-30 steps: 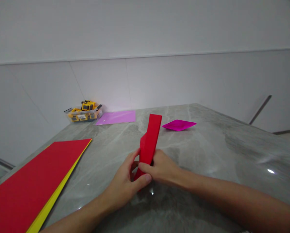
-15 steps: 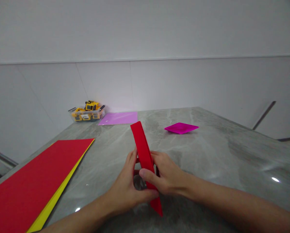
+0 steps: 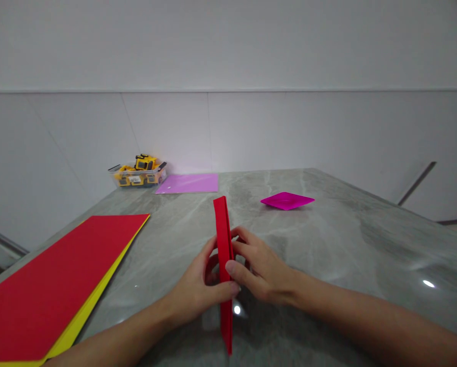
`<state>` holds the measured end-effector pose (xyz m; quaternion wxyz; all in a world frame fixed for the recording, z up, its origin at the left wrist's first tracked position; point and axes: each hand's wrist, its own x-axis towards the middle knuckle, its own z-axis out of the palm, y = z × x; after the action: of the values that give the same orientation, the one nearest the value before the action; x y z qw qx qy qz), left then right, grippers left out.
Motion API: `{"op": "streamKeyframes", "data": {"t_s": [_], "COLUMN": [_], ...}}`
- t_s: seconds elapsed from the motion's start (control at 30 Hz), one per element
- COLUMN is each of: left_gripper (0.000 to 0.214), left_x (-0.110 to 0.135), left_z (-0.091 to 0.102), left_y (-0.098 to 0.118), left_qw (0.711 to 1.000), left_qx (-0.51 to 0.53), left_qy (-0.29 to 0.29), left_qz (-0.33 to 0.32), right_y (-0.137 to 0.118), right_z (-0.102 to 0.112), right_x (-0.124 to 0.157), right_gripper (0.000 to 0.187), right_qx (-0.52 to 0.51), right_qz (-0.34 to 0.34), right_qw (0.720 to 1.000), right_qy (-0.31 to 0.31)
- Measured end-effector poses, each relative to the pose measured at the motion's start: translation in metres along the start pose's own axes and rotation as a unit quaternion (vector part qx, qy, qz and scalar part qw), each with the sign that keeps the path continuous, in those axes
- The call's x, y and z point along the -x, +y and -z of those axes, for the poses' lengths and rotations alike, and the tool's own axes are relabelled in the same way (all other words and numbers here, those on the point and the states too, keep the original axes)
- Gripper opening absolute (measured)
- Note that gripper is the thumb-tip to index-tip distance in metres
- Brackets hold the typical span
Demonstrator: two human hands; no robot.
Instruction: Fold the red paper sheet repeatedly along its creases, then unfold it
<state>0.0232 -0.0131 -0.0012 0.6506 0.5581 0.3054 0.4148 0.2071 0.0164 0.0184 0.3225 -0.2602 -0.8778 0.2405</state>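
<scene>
Between my two hands stands a folded red paper strip (image 3: 223,234), long and narrow, nearly upright with its folded layers showing along the right edge. My left hand (image 3: 201,285) grips it from the left, with the thumb across its near face and the fingers behind. From the right, my right hand (image 3: 261,270) pinches the same strip, its thumb resting on the edge just above the left thumb. Some fingertips of both hands are hidden behind the paper.
A stack of red (image 3: 71,275) and yellow paper (image 3: 98,298) lies at the left on the grey marbled table (image 3: 175,224). Farther back are a clear box (image 3: 136,179) of yellow toy vehicles, lilac sheets (image 3: 192,183) and a magenta folded paper boat (image 3: 287,200). A white wall stands behind.
The folded red strip has turned from leaning left to almost upright, its lower end swinging left. Both hands still hold it; the thumbs have shifted slightly.
</scene>
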Motion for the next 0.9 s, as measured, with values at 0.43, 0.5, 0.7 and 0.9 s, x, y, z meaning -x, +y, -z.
{"op": "streamKeyframes", "data": {"t_s": [0.43, 0.5, 0.7, 0.9], "left_gripper": [0.074, 0.075, 0.078, 0.059], "left_x": [-0.003, -0.002, 0.000, 0.001], "left_z": [0.011, 0.012, 0.015, 0.017], "left_y": [-0.004, -0.003, -0.007, -0.006], "left_qw": [0.990, 0.985, 0.981, 0.994], "left_qx": [0.141, 0.170, 0.190, 0.087], "left_qy": [0.003, 0.012, 0.027, 0.065], "left_qz": [-0.018, -0.017, -0.009, -0.022], "right_y": [0.000, 0.000, 0.005, 0.003], "right_z": [-0.004, -0.004, -0.003, -0.006], "right_x": [-0.002, -0.002, -0.001, 0.000], "right_gripper": [0.044, 0.044, 0.045, 0.048], "right_qx": [-0.092, -0.097, -0.096, -0.060], "right_qz": [-0.059, -0.054, -0.050, -0.025], "right_qw": [0.993, 0.993, 0.994, 0.997], "right_qy": [0.040, 0.044, 0.033, 0.039]}}
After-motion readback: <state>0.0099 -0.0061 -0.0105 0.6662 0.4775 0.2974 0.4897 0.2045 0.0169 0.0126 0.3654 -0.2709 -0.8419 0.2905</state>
